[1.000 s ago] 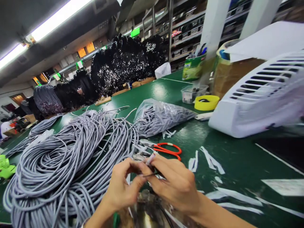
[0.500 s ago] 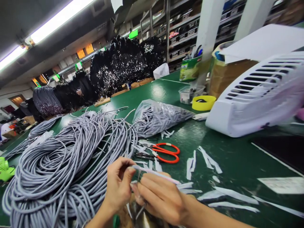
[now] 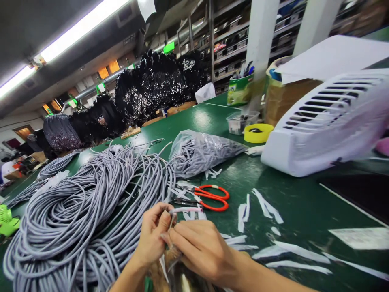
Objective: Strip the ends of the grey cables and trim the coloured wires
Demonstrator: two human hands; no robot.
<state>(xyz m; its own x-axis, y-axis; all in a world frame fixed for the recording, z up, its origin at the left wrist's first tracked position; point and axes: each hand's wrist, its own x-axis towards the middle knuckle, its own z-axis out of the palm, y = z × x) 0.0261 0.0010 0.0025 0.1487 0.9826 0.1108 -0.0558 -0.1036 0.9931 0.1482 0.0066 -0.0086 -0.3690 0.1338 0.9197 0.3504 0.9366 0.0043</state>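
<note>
Near the bottom middle, my left hand point(image 3: 154, 229) is closed in a pinch on a grey cable point(image 3: 187, 209), whose pale end with a pinkish tip points right. Pressed close beside it, my right hand point(image 3: 202, 247) has its fingers closed at a thin, pale, see-through strand; blur and the fingers hide what exactly it grips. Just beyond the hands lie scissors point(image 3: 212, 197) with red-orange handles. A large heap of coiled grey cables point(image 3: 82, 202) fills the table to the left of my hands.
Cut white strips point(image 3: 300, 250) are scattered on the green table point(image 3: 267, 186). Behind the scissors lies a clear bag point(image 3: 203, 152) of short grey pieces. A white fan point(image 3: 306, 142), yellow tape roll point(image 3: 258, 133), clear tub point(image 3: 241, 121) and green can point(image 3: 240, 90) stand right.
My right hand has shifted slightly left, closer to my left hand. The pale length that reached across above my right hand now shows shorter and ends before its knuckles.
</note>
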